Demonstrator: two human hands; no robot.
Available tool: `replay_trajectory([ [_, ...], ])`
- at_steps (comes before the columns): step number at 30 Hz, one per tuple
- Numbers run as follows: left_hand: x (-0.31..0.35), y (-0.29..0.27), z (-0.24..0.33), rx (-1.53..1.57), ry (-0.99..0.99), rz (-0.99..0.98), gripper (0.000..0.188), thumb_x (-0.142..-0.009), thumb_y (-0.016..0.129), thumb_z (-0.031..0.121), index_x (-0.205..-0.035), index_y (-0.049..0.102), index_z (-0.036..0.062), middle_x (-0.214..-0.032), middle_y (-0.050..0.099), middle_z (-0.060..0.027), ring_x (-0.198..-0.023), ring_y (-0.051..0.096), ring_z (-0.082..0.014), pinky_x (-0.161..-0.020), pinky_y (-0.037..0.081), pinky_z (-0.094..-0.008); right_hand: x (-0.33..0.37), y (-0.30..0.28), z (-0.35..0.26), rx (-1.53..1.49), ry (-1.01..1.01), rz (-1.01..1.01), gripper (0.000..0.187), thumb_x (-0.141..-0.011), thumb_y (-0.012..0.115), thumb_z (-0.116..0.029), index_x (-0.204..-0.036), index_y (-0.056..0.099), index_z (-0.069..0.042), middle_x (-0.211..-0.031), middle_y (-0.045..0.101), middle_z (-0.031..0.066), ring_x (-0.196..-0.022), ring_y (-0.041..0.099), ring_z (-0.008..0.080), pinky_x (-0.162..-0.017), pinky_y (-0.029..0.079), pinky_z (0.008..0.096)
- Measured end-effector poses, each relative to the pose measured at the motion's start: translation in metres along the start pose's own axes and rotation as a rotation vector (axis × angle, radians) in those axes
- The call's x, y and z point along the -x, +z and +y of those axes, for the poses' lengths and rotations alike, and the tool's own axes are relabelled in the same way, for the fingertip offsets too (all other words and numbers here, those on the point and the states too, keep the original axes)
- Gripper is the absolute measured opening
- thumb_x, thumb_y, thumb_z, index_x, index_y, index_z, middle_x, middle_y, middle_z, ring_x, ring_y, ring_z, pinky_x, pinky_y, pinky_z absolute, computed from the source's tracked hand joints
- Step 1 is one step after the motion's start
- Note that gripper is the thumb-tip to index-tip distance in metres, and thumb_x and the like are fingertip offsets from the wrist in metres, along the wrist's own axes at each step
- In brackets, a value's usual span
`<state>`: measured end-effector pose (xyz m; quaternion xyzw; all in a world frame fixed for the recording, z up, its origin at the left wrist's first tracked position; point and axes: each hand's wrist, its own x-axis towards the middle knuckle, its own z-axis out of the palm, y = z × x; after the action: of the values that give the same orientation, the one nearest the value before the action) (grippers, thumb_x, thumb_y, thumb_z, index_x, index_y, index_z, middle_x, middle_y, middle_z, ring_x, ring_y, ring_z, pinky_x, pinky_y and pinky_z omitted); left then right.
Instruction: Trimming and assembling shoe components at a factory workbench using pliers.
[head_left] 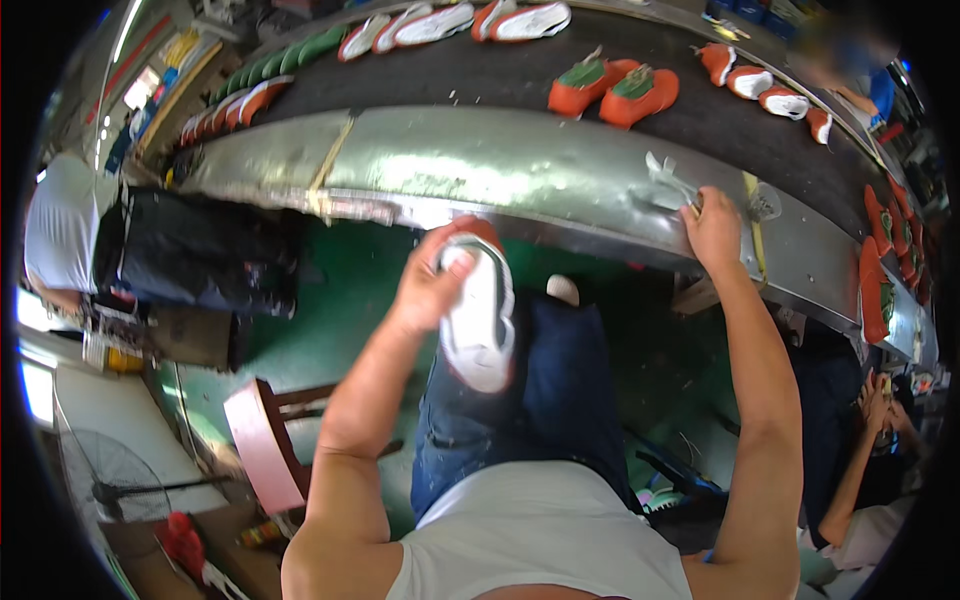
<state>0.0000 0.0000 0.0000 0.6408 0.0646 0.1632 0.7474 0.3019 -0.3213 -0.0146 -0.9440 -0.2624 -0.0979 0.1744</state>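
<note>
Silvery tool (670,178), perhaps, at right hand (714,228)

No writing, numbers or signs seem legible in this view.

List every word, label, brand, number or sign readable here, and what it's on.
No readable text anywhere in view.
Shoe in the left hand: no readable marking.
Yellow-and-red container, lower left: any print too small to read.
</note>
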Motion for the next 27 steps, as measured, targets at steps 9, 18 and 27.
replay_trajectory([
  [9, 0.102, 0.030, -0.095, 0.006, -0.172, 0.098, 0.053, -0.100, 0.062, 0.028, -0.146, 0.041, 0.0109, -0.120, 0.061, -0.0055, -0.112, 0.053, -0.0133, -0.102, 0.042, -0.0303, 0.224, -0.008, -0.125, -1.039, 0.236, -1.068, 0.033, -0.102, 0.056, -0.028, -0.107, 0.064, 0.003, -0.087, 0.071, 0.0069, -0.070, 0.064, 0.0095, -0.061, 0.050, 0.0258],
  [18, 0.104, 0.017, -0.090, -0.157, -0.115, -0.084, 0.051, -0.103, 0.055, 0.030, -0.147, 0.039, 0.0086, -0.131, 0.059, -0.0104, -0.123, 0.053, -0.0203, -0.107, 0.041, -0.0334, 0.215, 0.011, -0.158, -1.227, 0.293, -1.252, 0.030, -0.102, 0.056, -0.024, -0.117, 0.060, 0.001, -0.105, 0.067, 0.0077, -0.093, 0.063, 0.0135, -0.077, 0.052, 0.0312],
  [27, 0.091, 0.014, -0.106, -0.089, -0.160, -0.043, 0.042, -0.101, 0.059, 0.019, -0.140, 0.048, 0.0067, -0.127, 0.062, -0.0091, -0.117, 0.057, -0.0180, -0.104, 0.045, -0.0333, 0.194, 0.025, -0.156, -0.933, 0.171, -1.232, 0.028, -0.101, 0.058, -0.028, -0.104, 0.060, -0.001, -0.081, 0.065, 0.0055, -0.062, 0.058, 0.0115, -0.062, 0.052, 0.0283],
])
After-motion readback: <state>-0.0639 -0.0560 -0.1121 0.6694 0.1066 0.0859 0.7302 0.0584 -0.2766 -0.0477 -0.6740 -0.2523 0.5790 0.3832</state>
